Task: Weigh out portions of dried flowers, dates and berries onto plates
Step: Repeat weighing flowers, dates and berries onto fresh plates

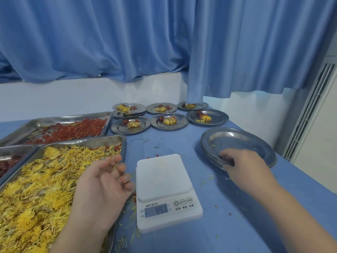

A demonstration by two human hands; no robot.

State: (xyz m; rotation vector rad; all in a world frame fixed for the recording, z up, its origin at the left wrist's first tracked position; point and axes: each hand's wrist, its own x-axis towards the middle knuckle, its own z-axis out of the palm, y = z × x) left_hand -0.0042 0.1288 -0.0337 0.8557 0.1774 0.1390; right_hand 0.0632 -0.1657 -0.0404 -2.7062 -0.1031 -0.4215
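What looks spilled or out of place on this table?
Loose yellow petals and a few red berries lie spilled on the blue tablecloth around the kitchen scale. Others sit mixed among the flowers in the flower tray.

Yellow dried flowers (36,198) near L, red berries (73,132) behind; steel plate stack (237,141) R of white scale (164,179).

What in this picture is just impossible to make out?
Scale display, head view: the digits are blurred, so the exact reading is unsure.
Dates tray, head view: cut off by the left edge, so how much it holds is unknown.
Fingertips of the right hand: hidden under the rim of the stack of empty plates.
Number of plates in that stack: the rims are too thin and blurred to count.
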